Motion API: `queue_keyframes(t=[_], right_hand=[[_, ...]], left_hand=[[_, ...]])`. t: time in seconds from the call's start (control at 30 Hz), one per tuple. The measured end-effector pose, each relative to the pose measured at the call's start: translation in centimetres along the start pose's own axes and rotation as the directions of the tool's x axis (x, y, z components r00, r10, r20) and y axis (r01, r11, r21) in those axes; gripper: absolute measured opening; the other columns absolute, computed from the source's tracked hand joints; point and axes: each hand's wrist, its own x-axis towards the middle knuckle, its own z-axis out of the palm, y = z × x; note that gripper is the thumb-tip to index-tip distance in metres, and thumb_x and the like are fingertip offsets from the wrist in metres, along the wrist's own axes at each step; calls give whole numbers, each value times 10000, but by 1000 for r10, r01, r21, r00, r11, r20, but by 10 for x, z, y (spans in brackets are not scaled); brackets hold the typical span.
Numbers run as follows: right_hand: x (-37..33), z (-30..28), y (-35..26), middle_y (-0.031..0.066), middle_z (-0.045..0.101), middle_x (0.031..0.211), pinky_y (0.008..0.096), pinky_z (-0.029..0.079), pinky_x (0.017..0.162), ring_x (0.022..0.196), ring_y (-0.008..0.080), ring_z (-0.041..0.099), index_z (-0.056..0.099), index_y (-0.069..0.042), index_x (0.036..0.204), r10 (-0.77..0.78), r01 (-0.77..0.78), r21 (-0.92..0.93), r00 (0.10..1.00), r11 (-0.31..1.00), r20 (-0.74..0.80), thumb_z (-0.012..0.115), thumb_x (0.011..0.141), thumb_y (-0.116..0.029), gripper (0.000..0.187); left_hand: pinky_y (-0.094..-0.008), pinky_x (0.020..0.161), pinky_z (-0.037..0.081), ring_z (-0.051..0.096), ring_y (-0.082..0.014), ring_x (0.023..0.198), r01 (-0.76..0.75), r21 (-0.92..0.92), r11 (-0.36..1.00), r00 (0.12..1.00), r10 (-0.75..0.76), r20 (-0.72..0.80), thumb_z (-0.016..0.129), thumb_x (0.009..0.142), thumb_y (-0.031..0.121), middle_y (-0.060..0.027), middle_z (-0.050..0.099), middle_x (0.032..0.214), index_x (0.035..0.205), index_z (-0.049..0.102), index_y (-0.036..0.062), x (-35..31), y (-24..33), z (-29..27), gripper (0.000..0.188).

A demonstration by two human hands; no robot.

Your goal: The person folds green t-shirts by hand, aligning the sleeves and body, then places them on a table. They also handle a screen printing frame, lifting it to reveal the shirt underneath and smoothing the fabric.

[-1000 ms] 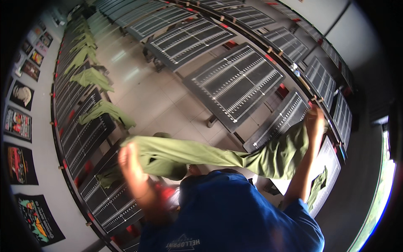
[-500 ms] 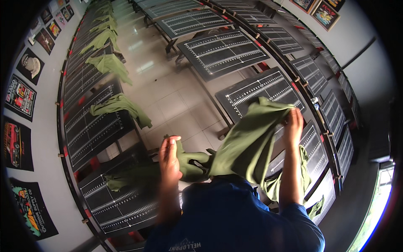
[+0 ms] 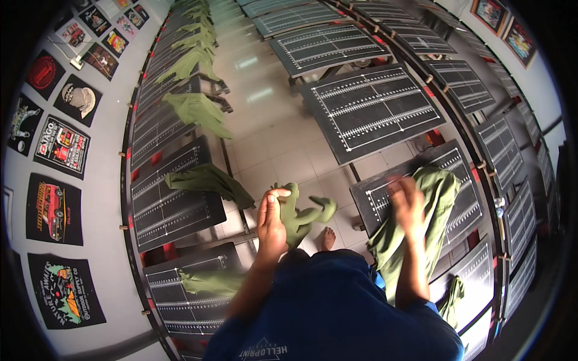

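My left hand (image 3: 272, 224) is closed on a bunched green fabric piece (image 3: 296, 213), pinched near the thumb, with a looped end dangling over the aisle. Another green fabric piece (image 3: 430, 204) is draped across a dark board on the right and hangs off its near side. Beside that cloth, over the board (image 3: 379, 198), is my right hand (image 3: 407, 207). It is somewhat blurred, with its fingers apart and nothing visible in them. Whether its edge touches the draped cloth is hard to make out.
Dark boards with white ruled marks stand in rows left (image 3: 174, 210) and right (image 3: 376, 108) of a tiled aisle (image 3: 271, 144). Green pieces (image 3: 211, 183) hang over several left boards. A rail (image 3: 127, 204) runs along the left wall. My bare foot (image 3: 328, 239) is below.
The green fabric my right hand held raised now lies over the right board, and that hand has let go. My left hand still holds its bunched fabric. The view has shifted.
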Motion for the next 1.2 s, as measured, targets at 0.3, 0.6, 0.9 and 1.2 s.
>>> queue_keyframes(t=[0.3, 0.6, 0.9, 1.2], right_hand=[[49, 113, -104, 156, 694, 814, 363, 544, 664, 722, 272, 694, 644, 0, 951, -46, -9, 131, 909, 991, 414, 718, 813, -176, 236], [138, 163, -80, 171, 704, 833, 349, 542, 679, 740, 259, 707, 656, 15, 955, 127, -159, 94, 951, 983, 281, 645, 858, -122, 168], [182, 240, -88, 57, 644, 783, 262, 497, 673, 714, 97, 581, 612, 41, 952, 234, -227, 363, 972, 904, 26, 604, 932, -103, 145], [210, 313, -106, 29, 614, 788, 241, 492, 638, 687, 74, 553, 597, 45, 955, 248, -220, 431, 969, 875, -8, 587, 950, -93, 138]], left_hand=[[-284, 905, 413, 512, -133, 1007, -168, 336, 927, 984, 176, 8, 228, 1077, 353, -82, 554, 1085, 1176, 523, 38, 65, 3, 41, 443], [-273, 755, 478, 516, -108, 816, 27, -190, 981, 999, -19, 44, 458, 1014, 114, -78, 528, 992, 1313, 309, 95, 140, -36, 44, 334], [-338, 909, 512, 610, -183, 968, 273, -678, 682, 947, -315, 65, 601, 957, 97, -80, 600, 1057, 1039, 472, 83, 212, -15, 12, 154], [-332, 967, 484, 597, -152, 1022, 388, -538, 748, 911, -399, 102, 602, 953, 93, -84, 632, 1060, 1077, 608, -33, 266, -2, -39, 177]])
